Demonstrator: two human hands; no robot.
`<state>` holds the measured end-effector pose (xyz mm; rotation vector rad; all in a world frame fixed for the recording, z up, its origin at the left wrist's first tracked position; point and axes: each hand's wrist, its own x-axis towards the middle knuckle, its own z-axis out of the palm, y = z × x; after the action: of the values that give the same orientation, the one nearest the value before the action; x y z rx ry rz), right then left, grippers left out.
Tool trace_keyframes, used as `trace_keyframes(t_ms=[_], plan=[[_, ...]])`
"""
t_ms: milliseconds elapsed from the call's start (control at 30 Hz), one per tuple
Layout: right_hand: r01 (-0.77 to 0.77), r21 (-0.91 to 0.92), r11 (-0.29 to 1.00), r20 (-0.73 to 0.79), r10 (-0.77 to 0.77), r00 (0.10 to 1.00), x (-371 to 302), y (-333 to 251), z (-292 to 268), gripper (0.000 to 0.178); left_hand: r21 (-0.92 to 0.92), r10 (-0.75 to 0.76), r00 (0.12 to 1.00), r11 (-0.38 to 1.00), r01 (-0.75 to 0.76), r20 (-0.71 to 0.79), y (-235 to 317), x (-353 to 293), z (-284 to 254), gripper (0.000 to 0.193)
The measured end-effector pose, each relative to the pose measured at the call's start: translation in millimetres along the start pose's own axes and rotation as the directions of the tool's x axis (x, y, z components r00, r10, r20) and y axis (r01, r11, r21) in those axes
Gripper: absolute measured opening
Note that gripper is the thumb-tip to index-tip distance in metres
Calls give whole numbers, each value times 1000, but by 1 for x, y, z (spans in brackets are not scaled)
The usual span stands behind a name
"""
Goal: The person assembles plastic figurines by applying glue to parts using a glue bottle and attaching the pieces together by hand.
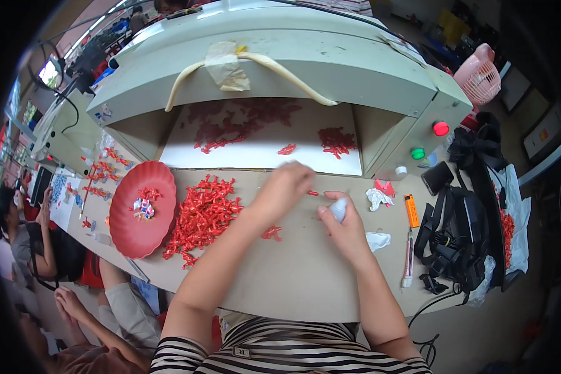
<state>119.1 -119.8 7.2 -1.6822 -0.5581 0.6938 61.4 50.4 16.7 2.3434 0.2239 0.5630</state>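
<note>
Striped shirt [287, 349] — black and cream, at the near edge of the tabletop [305, 280]. Single red figure [272, 233], beside the left forearm [227, 258]. Right hand [346, 229]: fingers curled round a pale bluish object [338, 210], kind unclear. Left hand [287, 187]: blurred, fingers bent; whether it grips anything cannot be told. Small red piece [313, 192], between the hands. Heap of red figures [207, 215], left of the forearm, next to a scalloped red dish [137, 240]. Beyond — open-fronted grey cabinet [368, 68], more red pieces [338, 142] inside. Handling note: a light pinch would probably suit so small a piece best, with the pale object steady.
</note>
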Motion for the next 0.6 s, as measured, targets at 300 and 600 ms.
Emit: trace_keyframes(t_ms=[300,600], plan=[[56,-13,998,8,-56,998,5,5,2,27,249,-184,983,951,183,-19,-45,44,-28,27],[110,300,948,-101,-83,991,2,-15,0,26,-668,-431,875,587,457,219,37,-48,-4,24]])
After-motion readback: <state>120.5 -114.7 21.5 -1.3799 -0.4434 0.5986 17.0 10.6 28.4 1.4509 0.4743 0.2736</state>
